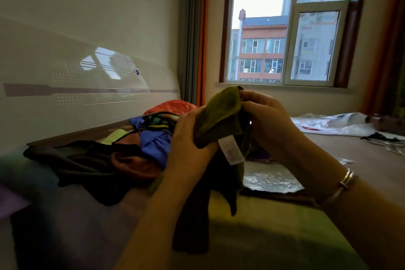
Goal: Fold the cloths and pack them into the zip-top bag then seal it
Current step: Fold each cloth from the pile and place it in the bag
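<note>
Both hands hold an olive-green cloth (221, 116) up above the bed. My left hand (188, 144) grips its lower left part; my right hand (267, 120) pinches its upper edge. A white care label (231, 149) hangs from the cloth, and the rest of it drapes down dark between my forearms. A pile of cloths (122, 149) lies behind and to the left: black, rust-brown, blue, light green, striped and orange pieces. A clear crinkled zip-top bag (269, 180) lies flat on the bed under my right wrist.
The bed (361, 160) spreads right, with a white plastic bag (333, 123) and dark small items at the far right. A white headboard (87, 94) runs along the left. A window (285, 28) and curtains stand behind. A green cloth (274, 226) lies in front.
</note>
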`<state>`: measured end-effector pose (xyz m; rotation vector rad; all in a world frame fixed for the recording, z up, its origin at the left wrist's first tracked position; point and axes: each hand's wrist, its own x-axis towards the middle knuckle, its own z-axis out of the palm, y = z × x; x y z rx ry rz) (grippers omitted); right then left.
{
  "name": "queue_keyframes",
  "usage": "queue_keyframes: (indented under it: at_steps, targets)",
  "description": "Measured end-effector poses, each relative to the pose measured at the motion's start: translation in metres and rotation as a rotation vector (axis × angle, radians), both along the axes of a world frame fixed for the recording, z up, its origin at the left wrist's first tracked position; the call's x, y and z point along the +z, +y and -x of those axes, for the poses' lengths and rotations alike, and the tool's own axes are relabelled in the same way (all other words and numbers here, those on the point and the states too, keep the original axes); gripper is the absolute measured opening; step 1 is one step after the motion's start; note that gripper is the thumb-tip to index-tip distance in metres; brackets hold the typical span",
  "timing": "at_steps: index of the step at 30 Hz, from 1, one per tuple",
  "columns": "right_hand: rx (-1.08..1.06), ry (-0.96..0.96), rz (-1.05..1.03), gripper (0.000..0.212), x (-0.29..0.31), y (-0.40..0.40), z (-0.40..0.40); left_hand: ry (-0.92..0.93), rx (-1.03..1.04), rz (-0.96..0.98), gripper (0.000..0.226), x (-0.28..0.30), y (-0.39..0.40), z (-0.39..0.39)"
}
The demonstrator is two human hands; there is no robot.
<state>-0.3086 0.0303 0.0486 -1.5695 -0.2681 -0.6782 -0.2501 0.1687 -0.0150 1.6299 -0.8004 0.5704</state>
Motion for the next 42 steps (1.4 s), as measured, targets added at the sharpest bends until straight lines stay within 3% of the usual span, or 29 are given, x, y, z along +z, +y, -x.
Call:
queue_keyframes:
  at_steps: [4,6,8,10,13,19,24,26,29,32,36,40,42]
  targets:
    - [-0.128,0.037,0.126,0.028,-0.015,-0.023,0.026,-0.087,-0.129,0.082,0.010,0.008,-0.009,0.024]
    - [-0.117,0.047,0.096,0.033,-0.032,-0.033,0.032,-0.077,-0.108,0.039,0.019,0.007,-0.019,0.028]
    - [-0.086,0.065,0.033,0.038,-0.049,-0.042,0.035,0.020,-0.138,-0.010,0.023,0.001,-0.030,0.024]
    - [-0.055,0.108,-0.027,0.036,-0.063,-0.054,0.040,0.245,-0.230,-0.005,0.007,-0.008,-0.040,0.018]
    - [-0.057,0.170,-0.062,0.029,-0.077,-0.075,0.046,0.474,-0.336,-0.056,0.026,-0.020,-0.053,0.017]
    - [-0.118,0.259,-0.005,0.030,-0.093,-0.086,0.051,0.485,-0.464,-0.231,0.025,-0.033,-0.072,0.030]
    - [-0.477,0.212,0.362,0.034,-0.107,-0.087,0.048,0.657,-0.427,0.045,0.018,-0.038,-0.082,0.030]
    - [-0.528,0.219,0.447,0.036,-0.113,-0.089,0.047,0.720,-0.409,0.158,0.023,-0.037,-0.083,0.029]
    - [-0.434,0.270,0.503,0.045,-0.121,-0.088,0.048,0.813,-0.400,0.255,0.035,-0.032,-0.081,0.027]
    - [-0.338,0.328,0.624,0.056,-0.129,-0.086,0.053,0.880,-0.402,0.322,0.031,-0.029,-0.076,0.024]
    - [-0.223,0.373,0.707,0.045,-0.137,-0.084,0.058,0.914,-0.423,0.355,0.048,-0.027,-0.071,0.021]
    - [-0.282,0.413,0.773,0.053,-0.141,-0.083,0.058,0.881,-0.449,0.295,0.049,-0.028,-0.070,0.020]
    - [-0.344,0.423,0.757,0.037,-0.143,-0.088,0.055,0.858,-0.469,0.245,0.051,-0.028,-0.071,0.019]
